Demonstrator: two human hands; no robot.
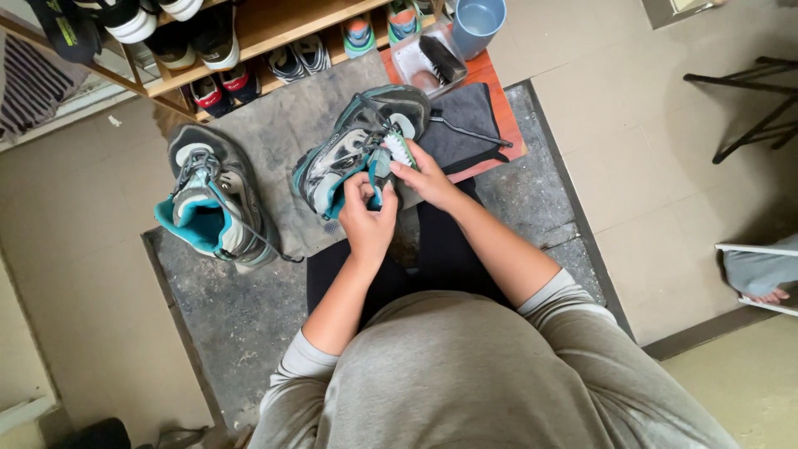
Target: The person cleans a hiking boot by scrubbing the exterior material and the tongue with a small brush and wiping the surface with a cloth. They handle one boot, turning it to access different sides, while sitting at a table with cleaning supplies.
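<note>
Two grey-teal shoes (pixel 359 145) (pixel 212 199), one blue cup (pixel 479 23), one brush (pixel 440 56).

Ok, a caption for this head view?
Both hands, left hand and right hand, grip a grey-teal shoe; its mate lies alongside.

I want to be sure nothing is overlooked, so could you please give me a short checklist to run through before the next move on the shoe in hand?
1. Left hand grips the held shoe at its collar: ok.
2. Right hand is on the tongue: ok.
3. Second shoe stands apart, out of the way: ok.
4. Loose lace lies on the dark cloth: ok.
5. Brush tray and blue cup within reach: cannot tell.
</note>
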